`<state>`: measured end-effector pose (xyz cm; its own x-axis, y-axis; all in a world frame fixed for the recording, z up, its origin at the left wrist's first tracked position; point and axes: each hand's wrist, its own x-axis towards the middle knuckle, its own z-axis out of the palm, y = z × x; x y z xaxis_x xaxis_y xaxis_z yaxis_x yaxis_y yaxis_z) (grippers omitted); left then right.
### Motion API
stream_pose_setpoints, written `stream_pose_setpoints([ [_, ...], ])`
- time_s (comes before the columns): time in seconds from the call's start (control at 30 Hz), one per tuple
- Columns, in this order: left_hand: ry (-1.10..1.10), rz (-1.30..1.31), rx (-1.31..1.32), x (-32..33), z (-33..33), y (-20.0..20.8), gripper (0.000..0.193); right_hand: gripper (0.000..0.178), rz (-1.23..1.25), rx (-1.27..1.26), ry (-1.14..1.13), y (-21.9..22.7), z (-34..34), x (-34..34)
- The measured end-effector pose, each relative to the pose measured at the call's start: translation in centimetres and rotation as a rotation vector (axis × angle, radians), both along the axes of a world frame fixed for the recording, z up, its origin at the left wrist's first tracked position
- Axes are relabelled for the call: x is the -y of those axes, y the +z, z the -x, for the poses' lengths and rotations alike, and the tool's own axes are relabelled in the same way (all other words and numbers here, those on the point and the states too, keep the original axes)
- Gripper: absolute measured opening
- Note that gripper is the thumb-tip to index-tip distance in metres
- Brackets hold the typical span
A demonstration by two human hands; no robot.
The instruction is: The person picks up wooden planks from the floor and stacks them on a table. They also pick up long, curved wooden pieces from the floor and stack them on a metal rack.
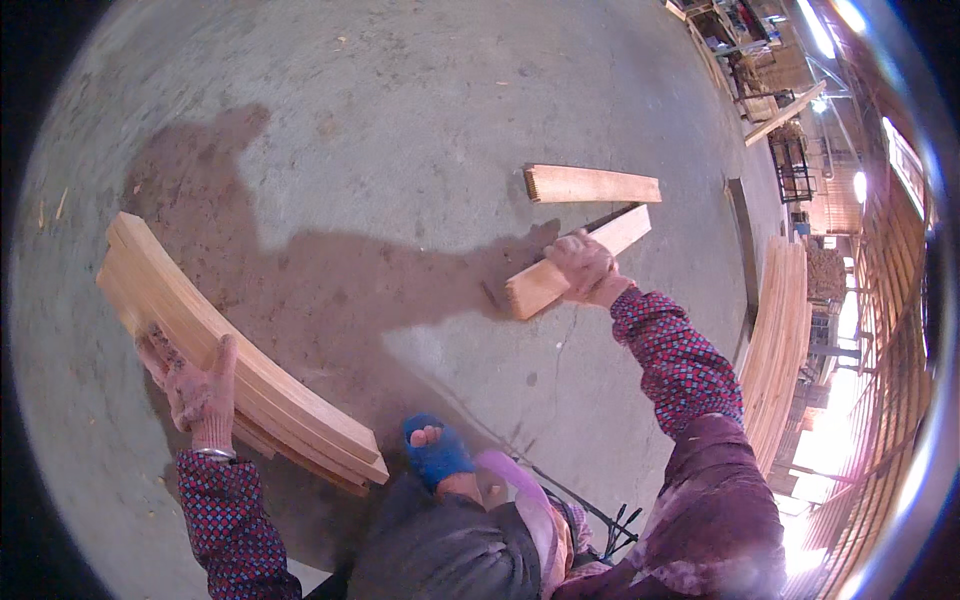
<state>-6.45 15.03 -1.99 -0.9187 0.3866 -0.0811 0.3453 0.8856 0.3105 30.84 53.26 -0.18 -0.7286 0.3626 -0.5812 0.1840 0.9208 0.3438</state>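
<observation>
My right hand is closed around a short wooden board, gripping it near its finger-jointed end; the board is tilted, with its far end close to a second board. That second board, also with a notched end, lies on the floor just beyond. To the left, my left hand rests against the near side of a stack of long wooden boards, thumb and fingers spread apart. The stack's boards lie one on another, slightly uneven at the ends. Both hands seem to wear thin, soiled, pale pink gloves.
A grey concrete floor spreads around the boards, with a few wood chips on it. At the right stands a large pile of long planks, next to a dark beam. My foot in a blue slipper is beside the stack's near end.
</observation>
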Motion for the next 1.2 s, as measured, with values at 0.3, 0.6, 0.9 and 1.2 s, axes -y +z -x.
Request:
stream_pose_setpoints([
  [0.3, -0.028, 0.073, -0.090, 0.1, 0.4, -1.3, 0.097, 0.058, -0.331, -0.039, -0.124, -0.5, 2.4, -8.9],
  [0.6, 0.051, 0.030, 0.104, 0.3, 0.2, -0.6, 0.099, 0.078, -0.060, -0.107, -0.424, -0.4, 9.0, -10.4],
  [0.9, 0.009, 0.071, 0.015, 1.5, 0.1, -1.9, 0.110, 0.078, 0.729, -0.595, -0.215, 0.1, 26.8, 6.8],
  [1.2, 0.160, -0.522, 0.240, 1.8, -0.5, -0.8, 0.102, 0.062, 0.914, -0.481, -0.375, -2.5, 44.0, 21.8],
])
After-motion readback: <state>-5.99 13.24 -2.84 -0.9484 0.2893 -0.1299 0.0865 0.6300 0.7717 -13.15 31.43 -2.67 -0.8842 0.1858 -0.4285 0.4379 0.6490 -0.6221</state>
